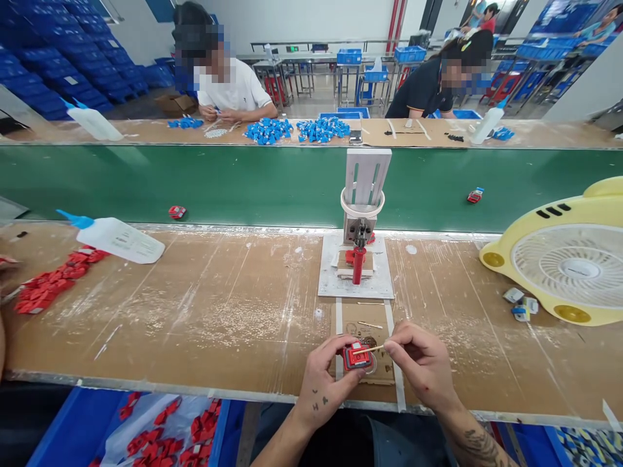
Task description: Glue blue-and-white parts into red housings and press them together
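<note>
Near the front edge of the workbench, my left hand [327, 376] grips a small red and grey plastic part [357, 357] between thumb and fingers. My right hand [422, 363] pinches a thin wooden stick [372, 349], its tip touching the face of the red part. Beneath both hands lies a piece of cardboard [350, 318] framed by white tape strips, with a dark smear and a loose stick [370, 325] on it. Just beyond stands a toggle clamp press [359, 259] with a red handle on a white base plate.
A glue bottle [121, 240] lies by a pile of red parts [53, 285] at left. A yellow fan [559, 259] and several grey pieces [522, 305] are at right. Across the green conveyor [243, 178], which carries two parts, two people work. Blue bins [68, 434] stand below the bench.
</note>
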Tool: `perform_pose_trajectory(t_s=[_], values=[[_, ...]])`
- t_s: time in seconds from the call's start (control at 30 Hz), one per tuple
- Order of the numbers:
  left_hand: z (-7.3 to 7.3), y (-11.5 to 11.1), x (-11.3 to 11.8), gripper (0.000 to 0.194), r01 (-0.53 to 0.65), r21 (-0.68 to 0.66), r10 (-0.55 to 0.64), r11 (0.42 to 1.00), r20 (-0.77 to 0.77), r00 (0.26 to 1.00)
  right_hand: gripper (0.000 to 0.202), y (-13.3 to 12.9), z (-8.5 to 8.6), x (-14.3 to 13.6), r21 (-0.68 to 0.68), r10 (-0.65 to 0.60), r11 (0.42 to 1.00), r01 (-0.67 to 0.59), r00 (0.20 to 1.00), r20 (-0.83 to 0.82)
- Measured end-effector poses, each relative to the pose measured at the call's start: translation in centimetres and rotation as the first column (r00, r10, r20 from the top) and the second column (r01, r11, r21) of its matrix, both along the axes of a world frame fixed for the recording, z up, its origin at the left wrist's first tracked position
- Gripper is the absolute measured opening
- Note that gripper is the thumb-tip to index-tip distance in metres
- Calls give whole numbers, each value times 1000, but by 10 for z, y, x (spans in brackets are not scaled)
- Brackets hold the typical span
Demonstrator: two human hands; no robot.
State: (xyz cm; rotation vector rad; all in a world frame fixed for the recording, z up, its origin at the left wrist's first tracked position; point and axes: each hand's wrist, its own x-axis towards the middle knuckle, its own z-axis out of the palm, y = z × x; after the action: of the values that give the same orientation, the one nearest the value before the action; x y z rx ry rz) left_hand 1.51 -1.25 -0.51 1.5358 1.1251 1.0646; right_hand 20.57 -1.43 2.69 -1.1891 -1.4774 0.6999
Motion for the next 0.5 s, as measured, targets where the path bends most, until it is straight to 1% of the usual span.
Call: perform_pose_trajectory(t_s=[0.13, 0.3, 0.5], values=[[1, -1, 0, 23, 6, -14, -6, 1000, -1, 1000, 31, -2, -1, 2, 58, -14, 998, 11, 998, 69], [1, 0, 0, 23, 9, -9, -9, 1000, -3, 1000, 26, -4, 3, 9, 148, -57, 989, 28, 980, 191], [-2, 0, -3, 24, -30, 18, 32, 999, -108, 994, 20, -12, 9, 9, 238, -73, 971, -12, 935, 347]])
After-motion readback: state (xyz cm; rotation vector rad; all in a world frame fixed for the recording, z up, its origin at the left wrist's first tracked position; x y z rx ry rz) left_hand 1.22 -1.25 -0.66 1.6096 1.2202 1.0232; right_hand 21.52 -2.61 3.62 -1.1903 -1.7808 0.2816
